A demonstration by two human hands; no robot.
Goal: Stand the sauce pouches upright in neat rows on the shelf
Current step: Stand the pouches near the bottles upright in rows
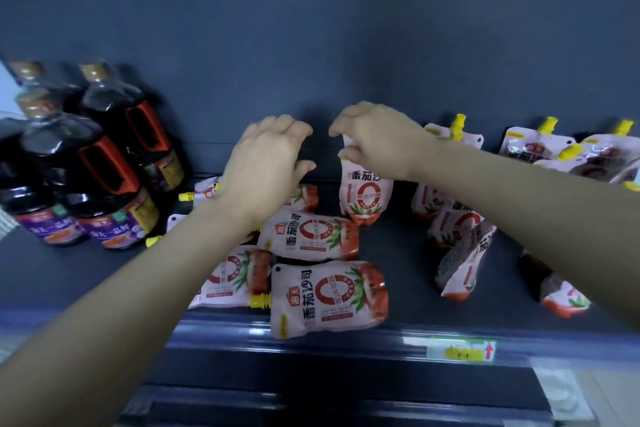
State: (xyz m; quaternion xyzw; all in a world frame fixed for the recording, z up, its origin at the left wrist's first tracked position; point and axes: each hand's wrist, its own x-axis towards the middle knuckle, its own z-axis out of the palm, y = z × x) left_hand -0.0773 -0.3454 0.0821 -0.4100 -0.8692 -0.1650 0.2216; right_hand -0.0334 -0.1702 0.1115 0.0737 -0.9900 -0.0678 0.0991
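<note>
The right hand [377, 139] pinches the top of an upright pouch [365, 194] mid-shelf, with bare shelf [398, 246] on either side. The left hand [266, 163] hovers with loose fingers [294, 130] over lying pouches [308, 236]. The front pouch [329, 298] overhangs the shelf's edge.

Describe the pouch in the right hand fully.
The held pouch is a glossy, soft white-pink sachet with a red ring, Chinese print and a tomato at its base. It is upright, label toward the camera, at the middle of the shelf. The right hand pinches its top, hiding any spout. Whether its base touches the shelf is unclear.
</note>
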